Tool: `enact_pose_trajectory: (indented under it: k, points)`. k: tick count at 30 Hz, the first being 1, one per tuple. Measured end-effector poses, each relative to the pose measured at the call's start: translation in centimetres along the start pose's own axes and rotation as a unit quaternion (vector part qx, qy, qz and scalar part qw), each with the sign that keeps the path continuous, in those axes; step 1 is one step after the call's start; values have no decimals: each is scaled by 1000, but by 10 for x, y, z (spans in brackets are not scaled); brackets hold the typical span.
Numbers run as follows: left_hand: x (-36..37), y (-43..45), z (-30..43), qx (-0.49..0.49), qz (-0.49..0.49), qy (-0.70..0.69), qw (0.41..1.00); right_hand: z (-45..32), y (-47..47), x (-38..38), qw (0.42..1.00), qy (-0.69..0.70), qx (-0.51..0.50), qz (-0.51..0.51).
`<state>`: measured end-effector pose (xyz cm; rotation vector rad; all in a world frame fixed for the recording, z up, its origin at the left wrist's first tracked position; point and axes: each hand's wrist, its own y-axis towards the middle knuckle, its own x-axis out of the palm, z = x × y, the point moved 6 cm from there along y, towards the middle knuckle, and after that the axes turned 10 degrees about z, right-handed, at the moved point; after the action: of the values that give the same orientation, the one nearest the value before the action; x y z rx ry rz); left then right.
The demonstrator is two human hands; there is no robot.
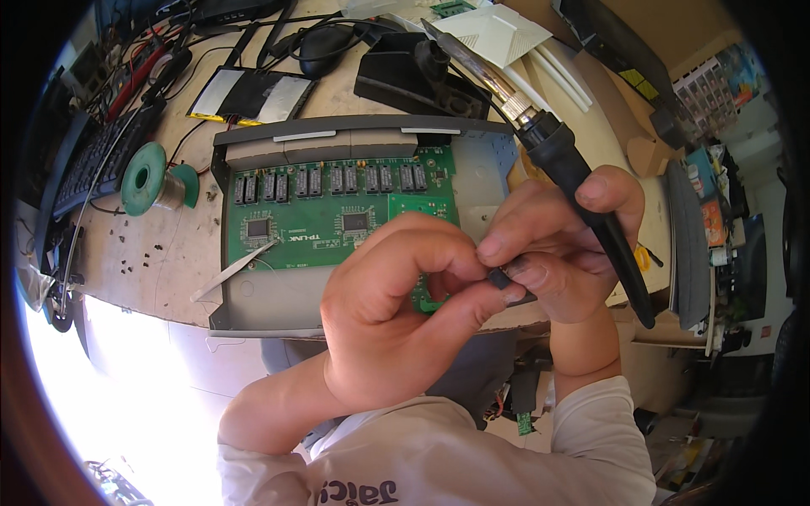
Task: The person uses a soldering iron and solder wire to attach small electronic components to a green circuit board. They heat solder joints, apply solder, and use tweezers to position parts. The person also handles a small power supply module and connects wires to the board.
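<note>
My left hand [405, 303] and my right hand [569, 253] meet over the right part of an open metal device case [272, 300]. Between their fingertips they pinch a small dark component [500, 278], partly covered by the fingers. A soldering iron [557, 148] also rests in my right hand, its handle between the fingers and its metal tip pointing to the upper left. Inside the case lies a green TP-Link circuit board [297, 221] with a row of black components. A smaller green board [421, 203] lies partly hidden beneath my left hand. White tweezers [234, 271] lean across the case's left edge.
A green solder spool [144, 179] stands left of the case, with several small screws [147, 256] near it. Behind are a flat battery pack [250, 95], a computer mouse [326, 49], cables and a black stand [405, 76]. A keyboard [95, 164] lies far left.
</note>
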<state>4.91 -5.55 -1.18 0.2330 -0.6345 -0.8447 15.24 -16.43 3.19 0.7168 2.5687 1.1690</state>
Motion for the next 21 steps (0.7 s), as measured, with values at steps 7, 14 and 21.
enact_pose_trajectory:
  k: [7, 14, 21]
  points:
    - [-2, -3, 0, -50, -83, 22, 995, 1, -2, -2, 1000, -12, -7, 15]
    - [-2, -1, 2, -31, -65, 15, 997, 1, -1, -1, 1000, -20, -11, 10]
    - [0, 3, 5, 4, -31, 9, 999, 1, -2, -3, 1000, -21, -2, 14]
